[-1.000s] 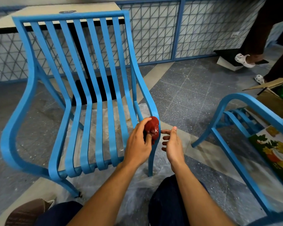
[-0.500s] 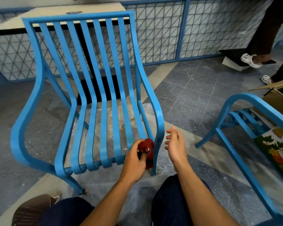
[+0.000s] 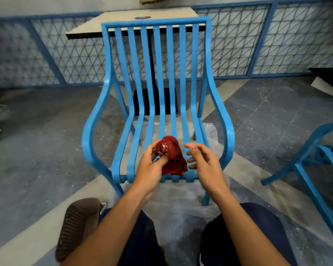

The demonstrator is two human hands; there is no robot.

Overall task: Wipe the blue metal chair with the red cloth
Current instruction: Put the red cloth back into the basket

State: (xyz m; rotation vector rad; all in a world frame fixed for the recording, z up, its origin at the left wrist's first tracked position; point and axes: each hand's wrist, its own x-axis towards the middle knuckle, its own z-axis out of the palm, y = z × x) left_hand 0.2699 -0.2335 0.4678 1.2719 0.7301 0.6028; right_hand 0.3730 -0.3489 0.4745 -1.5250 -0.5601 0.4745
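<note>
A brown shoe (image 3: 79, 225) sits on the floor at lower left. Facing the viewer at centre stands a blue metal chair (image 3: 158, 73) with slatted back and seat, on a plastic sheet (image 3: 181, 204), with a pale counter (image 3: 123, 22) behind it. Over the front of the seat, the person's left hand (image 3: 150, 169) grips a bunched red cloth (image 3: 171, 156), thumb and fingers curled around it. Just beside the cloth, the right hand (image 3: 206, 164) hovers with fingers loosely bent, holding nothing. Part of a second blue chair (image 3: 315, 150) shows at far right.
</note>
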